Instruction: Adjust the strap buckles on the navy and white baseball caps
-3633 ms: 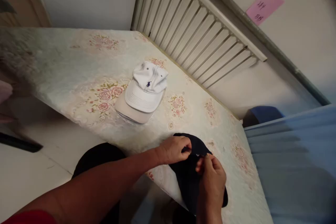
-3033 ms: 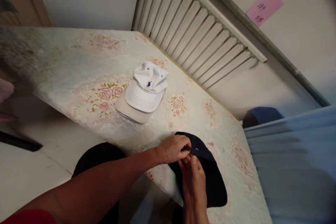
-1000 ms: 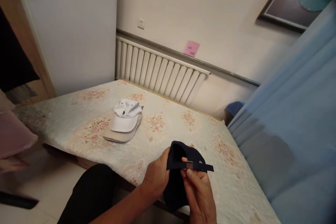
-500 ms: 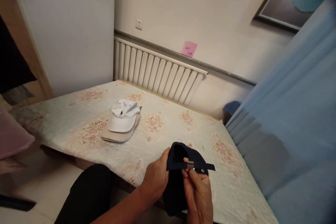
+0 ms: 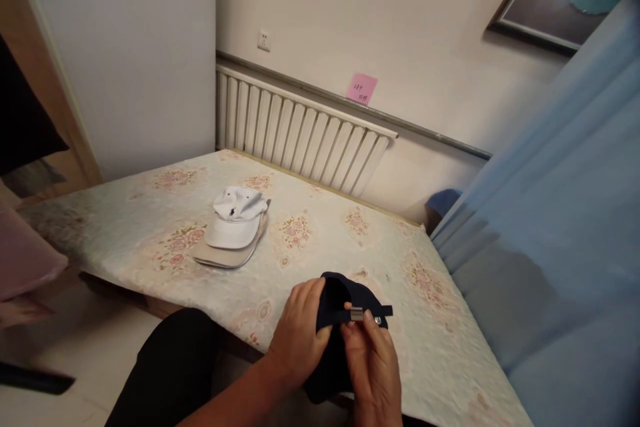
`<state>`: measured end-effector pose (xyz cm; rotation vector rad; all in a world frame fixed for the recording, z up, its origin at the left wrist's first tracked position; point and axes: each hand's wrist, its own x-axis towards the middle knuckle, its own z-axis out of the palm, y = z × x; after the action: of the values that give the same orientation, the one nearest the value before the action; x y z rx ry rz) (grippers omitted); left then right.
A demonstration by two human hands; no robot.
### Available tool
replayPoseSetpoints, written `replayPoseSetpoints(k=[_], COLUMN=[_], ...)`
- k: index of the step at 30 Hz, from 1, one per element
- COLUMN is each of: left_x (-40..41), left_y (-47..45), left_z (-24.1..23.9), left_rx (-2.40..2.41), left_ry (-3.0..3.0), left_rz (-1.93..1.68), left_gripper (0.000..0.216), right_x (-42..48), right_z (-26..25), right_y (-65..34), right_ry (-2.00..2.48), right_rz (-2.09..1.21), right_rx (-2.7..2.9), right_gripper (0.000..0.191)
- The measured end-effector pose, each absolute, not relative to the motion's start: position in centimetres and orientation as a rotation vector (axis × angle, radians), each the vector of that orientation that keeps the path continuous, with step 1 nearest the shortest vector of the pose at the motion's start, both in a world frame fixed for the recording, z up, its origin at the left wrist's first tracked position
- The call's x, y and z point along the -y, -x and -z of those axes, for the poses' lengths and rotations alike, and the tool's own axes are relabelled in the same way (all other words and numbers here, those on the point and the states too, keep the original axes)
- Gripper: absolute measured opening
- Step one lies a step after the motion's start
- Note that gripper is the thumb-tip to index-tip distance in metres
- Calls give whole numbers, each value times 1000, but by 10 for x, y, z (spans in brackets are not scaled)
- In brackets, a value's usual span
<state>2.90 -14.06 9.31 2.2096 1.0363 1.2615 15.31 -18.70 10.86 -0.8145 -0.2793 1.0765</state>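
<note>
A dark navy baseball cap [image 5: 357, 292] is held above the near edge of the bed, its back opening and adjusting strap turned toward me. My left hand [image 5: 299, 327] grips the cap's left side, thumb near the strap. With fingers closed at the metal buckle [image 5: 357, 313], my right hand [image 5: 373, 363] pinches the strap; the strap's free end sticks out to the right. Part of the cap below is hidden behind my hands. Farther off lies a white cap [image 5: 235, 223] with a small dark logo, stacked on a beige cap [image 5: 220, 256].
The caps rest on a bed or table with a floral cover [image 5: 320, 253]. Behind it are a white radiator [image 5: 300, 133] and a pink note [image 5: 361, 89]. A blue curtain [image 5: 540, 227] hangs at the right. Pink cloth [image 5: 27, 253] shows at the left edge.
My left hand has shifted its hold, wrapping farther over the cap's left side. The strap's free end now sticks out less beyond the buckle, and my right hand has moved slightly left.
</note>
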Motion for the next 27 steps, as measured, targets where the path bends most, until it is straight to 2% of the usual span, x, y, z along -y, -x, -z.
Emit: replayPoseSetpoints(k=[2, 4, 7, 9, 18, 27], left_x=[146, 151, 153, 152, 146, 140], left_y=[-28, -26, -24, -24, -29, -27], left_z=[-99, -106, -114, -115, -110, -107], left_rx=[-969, -916, -867, -882, -969, -676], left_ry=[-2253, -2262, -2200, -2100, -1738, -1346], left_rz=[-1355, -1405, -1348, -1264, -1041, -874], left_gripper=[56, 45, 24, 17, 20, 6], right_x=[187, 188, 188, 188, 188, 185], right_z=[-106, -105, -108, -110, -106, -101], right_y=[-152, -149, -144, -142, -137, -137], right_ry=[827, 845, 858, 854, 902, 855], right_rz=[-1104, -1126, -1126, -1128, -1154, -1226], right_rx=[299, 313, 311, 315, 342, 501], right_gripper=[18, 20, 21, 21, 18, 9])
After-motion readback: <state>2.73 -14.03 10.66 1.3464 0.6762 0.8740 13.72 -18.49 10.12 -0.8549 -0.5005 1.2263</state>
